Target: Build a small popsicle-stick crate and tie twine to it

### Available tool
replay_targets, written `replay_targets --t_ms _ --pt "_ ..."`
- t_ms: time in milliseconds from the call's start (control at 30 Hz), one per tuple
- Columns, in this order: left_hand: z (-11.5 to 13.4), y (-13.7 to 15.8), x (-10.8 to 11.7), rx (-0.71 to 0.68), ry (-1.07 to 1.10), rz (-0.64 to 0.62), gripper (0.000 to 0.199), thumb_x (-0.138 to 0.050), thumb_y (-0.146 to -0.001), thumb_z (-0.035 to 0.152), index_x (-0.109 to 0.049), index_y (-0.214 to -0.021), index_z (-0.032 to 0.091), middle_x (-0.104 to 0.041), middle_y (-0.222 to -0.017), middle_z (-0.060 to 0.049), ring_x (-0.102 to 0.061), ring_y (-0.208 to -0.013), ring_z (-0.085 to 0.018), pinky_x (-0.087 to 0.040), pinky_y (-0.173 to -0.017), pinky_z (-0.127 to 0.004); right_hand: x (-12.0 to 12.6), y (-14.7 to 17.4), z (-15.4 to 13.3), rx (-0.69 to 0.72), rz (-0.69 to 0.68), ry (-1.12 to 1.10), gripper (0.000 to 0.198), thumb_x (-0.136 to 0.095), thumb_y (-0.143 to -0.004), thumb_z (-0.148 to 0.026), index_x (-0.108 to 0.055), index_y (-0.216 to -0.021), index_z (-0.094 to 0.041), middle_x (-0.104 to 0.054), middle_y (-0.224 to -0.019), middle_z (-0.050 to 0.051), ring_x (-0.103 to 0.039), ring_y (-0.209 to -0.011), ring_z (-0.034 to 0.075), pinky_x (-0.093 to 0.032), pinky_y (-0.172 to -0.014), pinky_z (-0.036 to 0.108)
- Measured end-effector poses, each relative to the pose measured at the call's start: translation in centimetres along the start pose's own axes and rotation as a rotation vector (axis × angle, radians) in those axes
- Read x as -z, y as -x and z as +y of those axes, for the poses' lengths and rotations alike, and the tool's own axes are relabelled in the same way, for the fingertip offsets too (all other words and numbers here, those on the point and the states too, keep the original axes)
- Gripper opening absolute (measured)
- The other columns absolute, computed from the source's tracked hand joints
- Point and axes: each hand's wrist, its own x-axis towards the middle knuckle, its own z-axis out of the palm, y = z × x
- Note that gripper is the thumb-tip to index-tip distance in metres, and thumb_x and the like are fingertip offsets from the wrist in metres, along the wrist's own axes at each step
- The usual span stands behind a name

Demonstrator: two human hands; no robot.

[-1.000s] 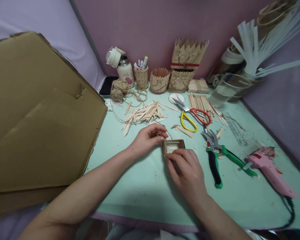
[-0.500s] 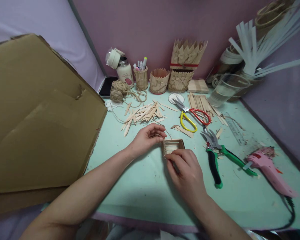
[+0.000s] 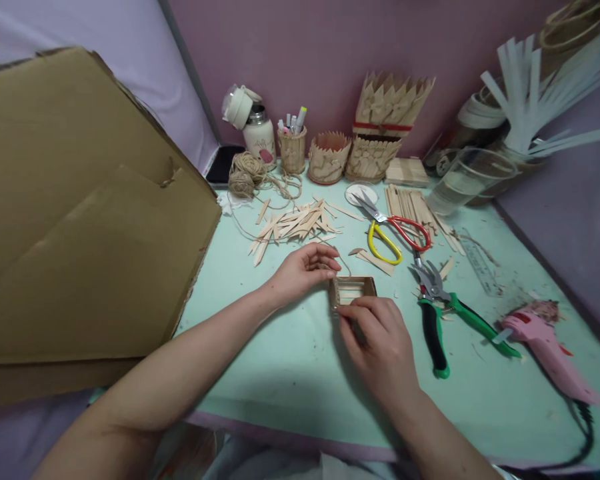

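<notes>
A small open box of wooden craft sticks [image 3: 357,292] sits on the table between my hands. My right hand [image 3: 380,340] has thumb and forefinger closed on its near left corner, covering part of the near side. My left hand [image 3: 307,270] is at the far left corner, fingers curled and thumb touching the rim. A thin length of twine [image 3: 347,262] runs to the box just beside the left fingertips. It trails back past loose wood pieces [image 3: 300,223] toward balls of twine [image 3: 247,175]. Whether the left fingers grip box or twine is hard to see.
A large cardboard sheet [image 3: 90,220] stands at the left. On the right lie red-and-yellow-handled scissors [image 3: 380,217], green-handled pruning shears [image 3: 435,293] and a pink glue gun [image 3: 550,353]. Stick-built containers [image 3: 373,158], a bottle [image 3: 260,140] and a plastic cup [image 3: 467,183] stand behind.
The view has shifted a little, so everything sits slightly farther right in the picture. Both hands stay at the same corners of the box.
</notes>
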Motion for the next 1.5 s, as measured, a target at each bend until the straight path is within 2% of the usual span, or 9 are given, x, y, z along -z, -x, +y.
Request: replay_targets --t_ms 333,867,1167,1500 --pt "-0.09 0.05 0.01 -0.004 0.02 -0.009 0.03 -0.075 -0.067 0.006 -0.064 -0.094 0.015 -0.069 -0.083 -0.003 -0.064 -0.081 -0.013 -0.049 -0.08 -0.03 -0.07 0.12 0.06 0.029 -0.003 0.011 0.013 -0.06 -0.087 -0.008 -0.061 -0.093 -0.02 -0.061 -0.088 0.006 -0.052 -0.081 0.021 -0.047 -0.071 0.036" --pt "-0.07 -0.05 0.0 0.044 0.026 0.018 0.032 -0.075 -0.067 0.009 -0.064 -0.096 0.015 -0.069 -0.085 -0.003 -0.064 -0.084 -0.014 -0.049 -0.083 -0.032 -0.16 0.13 0.0 0.002 -0.02 -0.006 0.009 -0.059 -0.088 -0.008 -0.063 -0.091 -0.016 -0.061 -0.087 0.008 -0.051 -0.082 0.02 -0.046 -0.07 0.036" --pt "0.32 0.18 -0.2 0.017 0.014 0.099 0.032 -0.08 -0.064 0.015 -0.067 -0.093 0.018 -0.066 -0.097 -0.002 -0.064 -0.079 -0.012 -0.051 -0.081 -0.032 -0.18 0.13 -0.1 -0.008 -0.005 -0.015 0.009 -0.059 -0.088 -0.007 -0.064 -0.09 -0.015 -0.061 -0.086 0.009 -0.051 -0.081 0.021 -0.045 -0.071 0.036" --pt "0.28 0.15 -0.06 0.03 -0.044 0.09 0.031 -0.08 -0.064 0.017 -0.066 -0.092 0.018 -0.066 -0.102 -0.003 -0.063 -0.079 -0.011 -0.051 -0.081 -0.032 -0.03 -0.01 -0.26 -0.022 0.012 -0.039 0.009 -0.059 -0.088 -0.008 -0.064 -0.089 -0.015 -0.062 -0.085 0.008 -0.052 -0.08 0.021 -0.045 -0.071 0.035"
